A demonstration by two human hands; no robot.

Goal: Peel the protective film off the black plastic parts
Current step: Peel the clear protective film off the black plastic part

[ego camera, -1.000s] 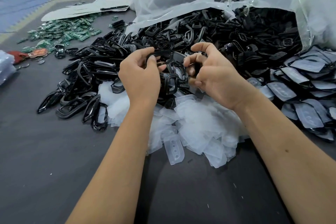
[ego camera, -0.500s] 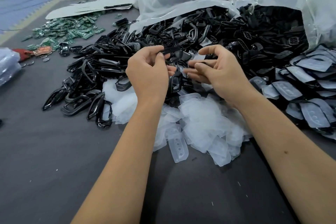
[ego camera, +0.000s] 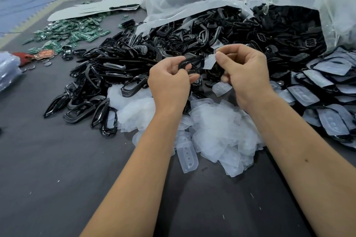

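Above the heap of black plastic frames [ego camera: 119, 67] on the desk [ego camera: 57, 169], the left hand [ego camera: 169, 84] grips one black frame [ego camera: 191, 62]. The right hand [ego camera: 244, 71] pinches a clear film piece [ego camera: 210, 61] beside the frame's right end. Peeled films [ego camera: 217, 132] lie piled beneath the wrists.

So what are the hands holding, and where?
The left hand holds a black plastic frame by its left end. The right hand pinches the right edge of a clear film between thumb and finger.
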